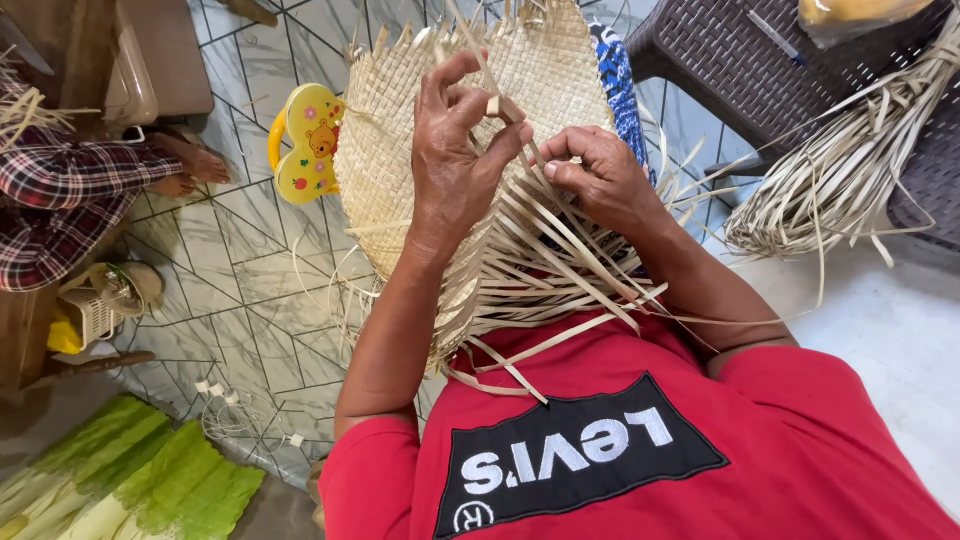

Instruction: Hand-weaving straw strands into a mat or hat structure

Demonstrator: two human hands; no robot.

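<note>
A half-woven mat of pale straw strips (400,130) stands up in front of me, its loose ends fanning down over my red shirt. My left hand (455,160) lies against the woven face, thumb and forefinger pinching one straw strip (494,104) near the top. My right hand (600,175) is beside it, fingers closed on loose straw strips (560,250) at the edge of the weave. The two hands nearly touch.
A bundle of loose straw strips (850,170) lies over a dark wicker stool (740,70) at right. A yellow plastic toy (305,145) sits on the tiled floor behind the mat. Another person's plaid sleeve (60,200) is at left. Green leaves (140,480) lie at bottom left.
</note>
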